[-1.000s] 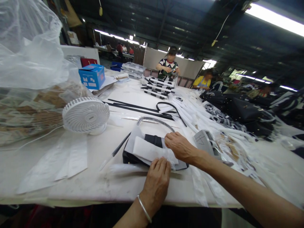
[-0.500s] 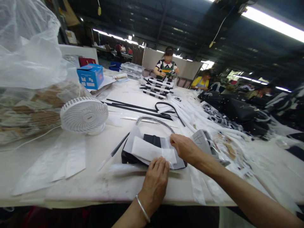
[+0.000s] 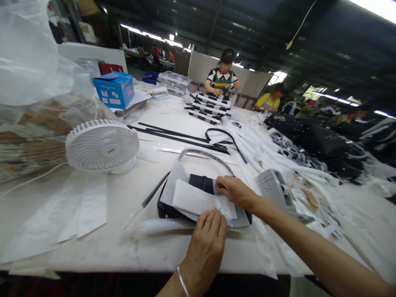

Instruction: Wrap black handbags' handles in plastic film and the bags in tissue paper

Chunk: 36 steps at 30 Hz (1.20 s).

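Observation:
A black bag (image 3: 173, 211) lies on the table in front of me, its handle (image 3: 208, 153) wrapped and arched at the far side. White foam sheet (image 3: 193, 198) and thin grey-white paper (image 3: 172, 184) cover much of its face, around a black strap (image 3: 201, 182). My left hand (image 3: 208, 243), with a bangle at the wrist, presses the foam's near edge with fingers together. At the right part of the bag, my right hand (image 3: 233, 189) has curled fingers at the paper beside the strap; what they pinch is hidden.
A white fan (image 3: 103, 146) and a blue box (image 3: 114, 90) stand left. Black strips (image 3: 182, 138) lie beyond the bag. A grey tape dispenser (image 3: 275, 189) and white strips are at right. A person (image 3: 222, 80) works across the table (image 3: 93, 255).
My right hand has moved a little left across the bag toward the black strap. My left hand remains at the foam's near edge. The camera view has shifted slightly.

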Each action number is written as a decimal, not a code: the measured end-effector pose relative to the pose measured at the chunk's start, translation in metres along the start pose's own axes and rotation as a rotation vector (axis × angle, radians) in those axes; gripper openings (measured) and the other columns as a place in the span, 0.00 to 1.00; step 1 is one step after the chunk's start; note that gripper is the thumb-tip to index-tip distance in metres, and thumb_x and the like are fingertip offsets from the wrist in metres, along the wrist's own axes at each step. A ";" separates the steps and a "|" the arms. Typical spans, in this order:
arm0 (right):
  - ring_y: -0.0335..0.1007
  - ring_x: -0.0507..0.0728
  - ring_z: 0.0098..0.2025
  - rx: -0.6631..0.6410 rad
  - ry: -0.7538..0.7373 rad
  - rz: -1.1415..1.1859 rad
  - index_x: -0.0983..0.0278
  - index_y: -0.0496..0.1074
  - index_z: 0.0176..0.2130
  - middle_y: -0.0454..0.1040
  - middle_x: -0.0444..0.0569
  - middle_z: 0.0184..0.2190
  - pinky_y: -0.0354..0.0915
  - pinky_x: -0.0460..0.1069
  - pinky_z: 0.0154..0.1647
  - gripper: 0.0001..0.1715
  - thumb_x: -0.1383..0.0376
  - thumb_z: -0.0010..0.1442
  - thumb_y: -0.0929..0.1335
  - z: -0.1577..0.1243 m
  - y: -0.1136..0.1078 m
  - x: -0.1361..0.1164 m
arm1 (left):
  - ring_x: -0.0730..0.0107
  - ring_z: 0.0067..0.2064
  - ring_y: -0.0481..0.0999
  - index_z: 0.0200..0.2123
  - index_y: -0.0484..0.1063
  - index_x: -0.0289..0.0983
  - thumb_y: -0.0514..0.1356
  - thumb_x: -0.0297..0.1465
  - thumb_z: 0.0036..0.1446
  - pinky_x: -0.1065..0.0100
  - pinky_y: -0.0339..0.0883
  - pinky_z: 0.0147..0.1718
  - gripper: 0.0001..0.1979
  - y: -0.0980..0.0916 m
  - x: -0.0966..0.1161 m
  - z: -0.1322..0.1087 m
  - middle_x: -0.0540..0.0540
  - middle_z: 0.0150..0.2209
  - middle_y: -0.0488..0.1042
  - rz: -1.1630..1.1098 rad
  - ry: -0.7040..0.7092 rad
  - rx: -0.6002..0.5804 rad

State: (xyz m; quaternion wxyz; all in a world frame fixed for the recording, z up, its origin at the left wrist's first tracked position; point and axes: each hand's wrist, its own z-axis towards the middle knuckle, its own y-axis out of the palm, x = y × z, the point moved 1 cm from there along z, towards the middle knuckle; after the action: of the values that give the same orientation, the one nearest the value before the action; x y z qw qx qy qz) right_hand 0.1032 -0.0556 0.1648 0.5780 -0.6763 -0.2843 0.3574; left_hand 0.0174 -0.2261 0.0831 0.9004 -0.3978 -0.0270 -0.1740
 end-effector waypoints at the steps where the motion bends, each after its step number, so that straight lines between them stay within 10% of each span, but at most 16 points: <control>1: 0.67 0.54 0.36 0.028 -0.001 -0.021 0.62 0.69 0.38 0.72 0.46 0.32 0.58 0.47 0.39 0.04 0.70 0.60 0.68 -0.002 0.004 0.001 | 0.61 0.56 0.71 0.53 0.69 0.30 0.43 0.21 0.64 0.60 0.56 0.60 0.21 0.000 0.000 0.000 0.39 0.53 0.74 0.003 0.002 -0.005; 13: 0.72 0.55 0.38 0.400 0.188 0.167 0.63 0.73 0.35 0.76 0.48 0.35 0.65 0.49 0.44 0.06 0.67 0.63 0.65 -0.012 -0.007 0.006 | 0.62 0.57 0.70 0.53 0.70 0.32 0.44 0.22 0.64 0.60 0.58 0.59 0.20 0.007 -0.002 -0.003 0.40 0.52 0.75 0.019 0.002 0.021; 23: 0.58 0.61 0.65 0.112 -0.032 0.037 0.59 0.62 0.64 0.62 0.52 0.63 0.56 0.62 0.65 0.27 0.55 0.71 0.56 -0.073 0.037 -0.018 | 0.61 0.53 0.73 0.49 0.71 0.31 0.43 0.20 0.60 0.59 0.60 0.56 0.21 0.026 -0.009 -0.004 0.40 0.46 0.77 -0.006 0.074 0.285; 28: 0.52 0.64 0.67 0.281 0.022 0.054 0.60 0.58 0.66 0.57 0.53 0.65 0.49 0.66 0.68 0.30 0.53 0.69 0.58 -0.079 0.021 -0.042 | 0.61 0.54 0.72 0.53 0.69 0.31 0.46 0.20 0.60 0.60 0.64 0.54 0.21 0.021 -0.013 -0.005 0.41 0.49 0.77 0.029 0.110 0.158; 36: 0.66 0.63 0.60 0.600 -0.010 0.165 0.55 0.60 0.65 0.69 0.49 0.59 0.65 0.64 0.60 0.27 0.57 0.70 0.55 -0.080 0.094 -0.062 | 0.63 0.55 0.72 0.56 0.67 0.33 0.47 0.24 0.65 0.60 0.67 0.55 0.19 0.021 -0.014 -0.004 0.41 0.51 0.76 -0.005 0.117 0.189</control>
State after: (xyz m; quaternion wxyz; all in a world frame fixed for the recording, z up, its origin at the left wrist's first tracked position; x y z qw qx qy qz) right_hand 0.1294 -0.1672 0.0875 0.7196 -0.4945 -0.1131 0.4743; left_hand 0.0111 -0.2120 0.0634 0.9335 -0.3001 0.0086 -0.1958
